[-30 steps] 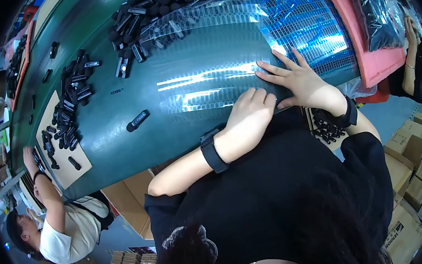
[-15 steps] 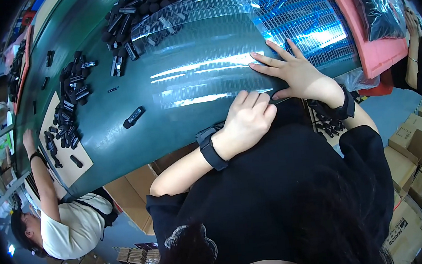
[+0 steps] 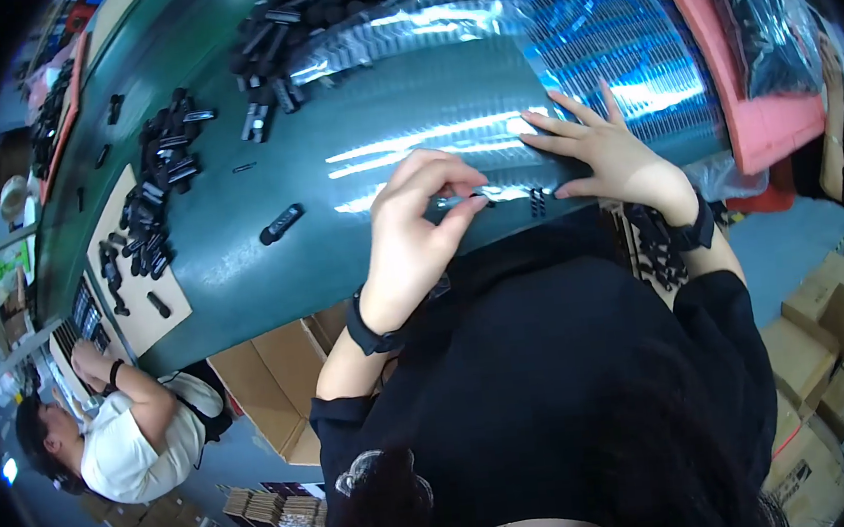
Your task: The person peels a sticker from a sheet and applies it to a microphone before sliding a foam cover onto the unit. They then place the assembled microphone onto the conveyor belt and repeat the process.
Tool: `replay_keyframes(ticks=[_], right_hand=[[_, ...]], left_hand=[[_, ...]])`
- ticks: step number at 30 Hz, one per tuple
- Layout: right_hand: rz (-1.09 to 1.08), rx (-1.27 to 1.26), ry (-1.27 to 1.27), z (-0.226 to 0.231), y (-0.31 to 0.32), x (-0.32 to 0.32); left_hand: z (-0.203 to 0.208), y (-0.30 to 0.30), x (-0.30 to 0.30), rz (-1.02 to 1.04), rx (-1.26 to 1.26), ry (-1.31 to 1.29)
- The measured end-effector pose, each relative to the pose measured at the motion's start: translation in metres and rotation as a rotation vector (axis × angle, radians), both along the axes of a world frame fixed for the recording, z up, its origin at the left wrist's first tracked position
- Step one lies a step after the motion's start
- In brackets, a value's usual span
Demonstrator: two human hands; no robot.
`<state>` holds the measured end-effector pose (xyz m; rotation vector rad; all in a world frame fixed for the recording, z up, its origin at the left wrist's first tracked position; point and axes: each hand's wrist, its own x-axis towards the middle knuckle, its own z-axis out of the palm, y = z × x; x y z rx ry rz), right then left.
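L hand (image 3: 417, 209) over the counter's (image 3: 232, 270) near edge, bent at wrist, thumb & index tips close tog., other fingers curled; dark bit (image 3: 485, 201) right at tips, too blurred, can't tell if pinched. R hand (image 3: 619, 158) low, fingers spread wide, tips at clear sheet's (image 3: 436, 142) R end. Sheet lies just beyond L fingertips, btwn near edge & black pile (image 3: 350, 9) at far side. Black strips (image 3: 537, 203) btwn hands, nr near edge.

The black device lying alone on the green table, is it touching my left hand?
Apart. The head view shows bare green tabletop between the black device and the left hand.
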<state>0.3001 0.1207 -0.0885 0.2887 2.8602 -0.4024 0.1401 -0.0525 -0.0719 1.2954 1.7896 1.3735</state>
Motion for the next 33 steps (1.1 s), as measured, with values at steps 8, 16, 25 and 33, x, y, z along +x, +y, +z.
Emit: replay_keyframes(ticks=[8, 16, 25, 33], right_hand=[[0.076, 0.003, 0.167, 0.072, 0.041, -0.048], [0.149, -0.042, 0.065, 0.102, 0.062, -0.324], [-0.248, -0.171, 0.025, 0.008, 0.048, -0.489], [0.054, 0.072, -0.059, -0.002, 0.056, -0.516]], left_hand=[[0.064, -0.014, -0.085, 0.373, 0.387, -0.102], [0.086, -0.02, -0.16, 0.649, 0.668, -0.101], [0.082, -0.027, -0.182, 0.775, 0.567, -0.078], [0.08, -0.03, -0.189, 0.765, 0.587, -0.111]])
